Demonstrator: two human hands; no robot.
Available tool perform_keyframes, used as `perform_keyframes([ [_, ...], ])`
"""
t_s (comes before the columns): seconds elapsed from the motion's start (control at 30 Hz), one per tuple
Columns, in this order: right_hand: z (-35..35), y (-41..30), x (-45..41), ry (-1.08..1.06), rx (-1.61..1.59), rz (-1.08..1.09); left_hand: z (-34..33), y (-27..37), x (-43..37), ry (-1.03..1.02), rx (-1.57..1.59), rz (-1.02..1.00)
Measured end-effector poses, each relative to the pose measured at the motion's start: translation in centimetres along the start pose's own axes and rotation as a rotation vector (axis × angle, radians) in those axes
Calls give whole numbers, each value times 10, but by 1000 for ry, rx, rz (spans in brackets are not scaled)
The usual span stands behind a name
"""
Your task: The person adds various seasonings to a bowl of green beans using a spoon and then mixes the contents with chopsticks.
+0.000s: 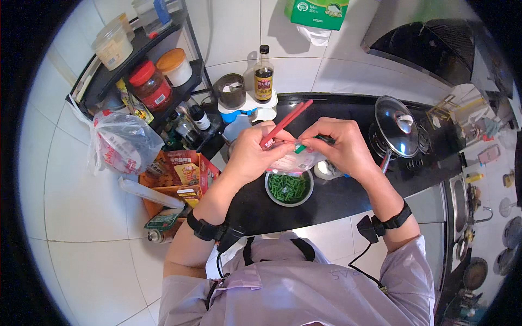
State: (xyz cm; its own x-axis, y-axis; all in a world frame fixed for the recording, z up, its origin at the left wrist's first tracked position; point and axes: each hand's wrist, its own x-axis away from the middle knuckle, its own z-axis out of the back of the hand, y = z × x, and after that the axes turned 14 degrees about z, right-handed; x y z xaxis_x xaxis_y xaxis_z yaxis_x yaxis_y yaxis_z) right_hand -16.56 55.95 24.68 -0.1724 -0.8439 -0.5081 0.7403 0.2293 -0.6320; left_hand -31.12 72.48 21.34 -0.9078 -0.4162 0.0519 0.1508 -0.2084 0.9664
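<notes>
A clear plastic bag (295, 162) with pale contents hangs between my two hands above the counter. My left hand (257, 148) pinches its top edge and also has a pair of red chopsticks (287, 123) tucked in its grip, tips pointing up and away. My right hand (338, 142) pinches the same edge close by, next to a green strip (301, 148) that looks like a bag clip, partly covered by fingers. Just below the bag stands a metal bowl (310, 191) of chopped green vegetable pieces (287, 188), with something white on top. A white-topped jar (325, 170) is half hidden behind the bag.
A lidded pan (395, 126) sits on the stove at right, its handle towards the counter's front. Behind my hands, a soy sauce bottle (264, 77) and a dark canister (230, 91) stand on a white rack (269, 114). A loaded corner shelf (134, 51) borders the left.
</notes>
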Motion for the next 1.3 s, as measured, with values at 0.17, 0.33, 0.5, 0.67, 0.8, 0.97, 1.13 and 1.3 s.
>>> perform_keyframes([
  [0.17,11,0,8,-8,-231,-161,-13,7,2,148,-206,-211],
  [0.33,19,4,12,-84,-375,-285,-19,9,5,211,-251,-394],
  [0.5,17,14,16,-86,-581,-450,-25,14,8,301,-379,-610],
  [0.67,9,13,18,-79,-495,-446,-28,16,14,268,-483,-646],
  [0.8,10,5,17,-68,-172,-267,-17,7,16,143,-273,-234],
  [0.97,5,-3,18,-77,-29,-216,-19,2,9,76,-298,-160],
  [1.13,-2,-4,23,-31,-87,-217,-15,1,8,-18,-187,-20],
  [1.3,2,-2,33,-85,-31,-117,1,-6,2,-242,492,438],
])
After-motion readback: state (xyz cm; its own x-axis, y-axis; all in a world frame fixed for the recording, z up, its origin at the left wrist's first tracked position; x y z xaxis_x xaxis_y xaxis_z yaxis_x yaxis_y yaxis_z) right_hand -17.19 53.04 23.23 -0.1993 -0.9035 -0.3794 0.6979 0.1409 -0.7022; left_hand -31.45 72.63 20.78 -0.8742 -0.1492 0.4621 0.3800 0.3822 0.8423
